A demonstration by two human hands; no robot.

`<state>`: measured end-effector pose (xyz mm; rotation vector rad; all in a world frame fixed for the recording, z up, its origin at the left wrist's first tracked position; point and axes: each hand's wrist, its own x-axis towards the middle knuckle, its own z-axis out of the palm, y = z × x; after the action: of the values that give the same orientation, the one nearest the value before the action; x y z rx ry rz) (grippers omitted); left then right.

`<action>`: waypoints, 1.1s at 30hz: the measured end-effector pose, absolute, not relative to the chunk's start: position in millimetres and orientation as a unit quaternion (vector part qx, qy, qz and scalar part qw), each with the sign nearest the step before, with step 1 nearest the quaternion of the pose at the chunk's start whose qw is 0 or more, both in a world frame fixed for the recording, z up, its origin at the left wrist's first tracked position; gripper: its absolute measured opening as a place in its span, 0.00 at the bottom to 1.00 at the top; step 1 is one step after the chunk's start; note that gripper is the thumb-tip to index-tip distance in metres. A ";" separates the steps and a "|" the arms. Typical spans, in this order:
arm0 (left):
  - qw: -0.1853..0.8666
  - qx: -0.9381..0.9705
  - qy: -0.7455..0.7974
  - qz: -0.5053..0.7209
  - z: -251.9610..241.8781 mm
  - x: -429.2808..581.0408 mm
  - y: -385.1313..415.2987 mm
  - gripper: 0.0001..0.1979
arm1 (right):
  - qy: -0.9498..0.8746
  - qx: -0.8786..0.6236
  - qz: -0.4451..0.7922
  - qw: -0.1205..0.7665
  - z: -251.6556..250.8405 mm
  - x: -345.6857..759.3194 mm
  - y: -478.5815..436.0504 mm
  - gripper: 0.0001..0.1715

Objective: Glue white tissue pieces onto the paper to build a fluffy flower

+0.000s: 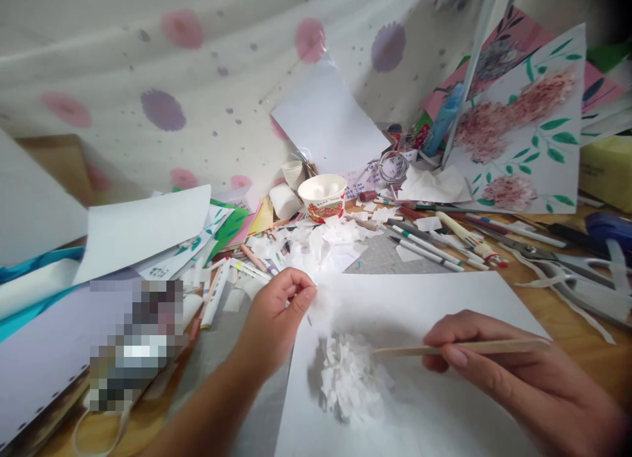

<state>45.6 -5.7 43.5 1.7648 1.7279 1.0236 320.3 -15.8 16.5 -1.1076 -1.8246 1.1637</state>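
Observation:
My right hand (498, 365) grips a slim wooden craft stick (503, 347), its thin end pointing left. That tip reaches the right edge of a ruffled cluster of white paper bits (350, 378) on a white sheet (444, 404). Above the cluster, at the sheet's upper left, my left hand (281, 319) is closed in a pinch. A blurred scrap of thin white paper (324, 302) shows at its fingertips. Beyond that hand lies a heap of torn white paper (326, 243).
A paper bowl (322, 197) stands behind the heap, beside stacked paper cups (285, 200). Markers (429, 249) and scissors (567, 263) lie to the right. Papers (148, 230) crowd the left side. A sheet with paper flowers (523, 128) leans at back right.

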 end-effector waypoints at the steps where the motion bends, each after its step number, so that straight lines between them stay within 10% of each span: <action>1: 0.246 0.643 0.623 0.370 42.6 48.2 -8.0 0.07 | -0.701 -0.428 0.447 0.354 18.2 320.6 -16.1 0.18; 12: 0.435 0.609 0.588 0.308 47.7 68.5 -26.2 0.08 | -0.690 -0.419 0.441 0.392 36.7 323.5 -19.0 0.11; 33: 0.235 0.818 0.502 0.157 45.7 72.1 -31.0 0.17 | -0.739 -0.371 0.440 0.351 30.6 308.1 -26.4 0.09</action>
<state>72.1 -31.0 45.7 2.2435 1.3761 0.4311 308.1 -26.4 30.6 -0.9596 -1.9136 1.1382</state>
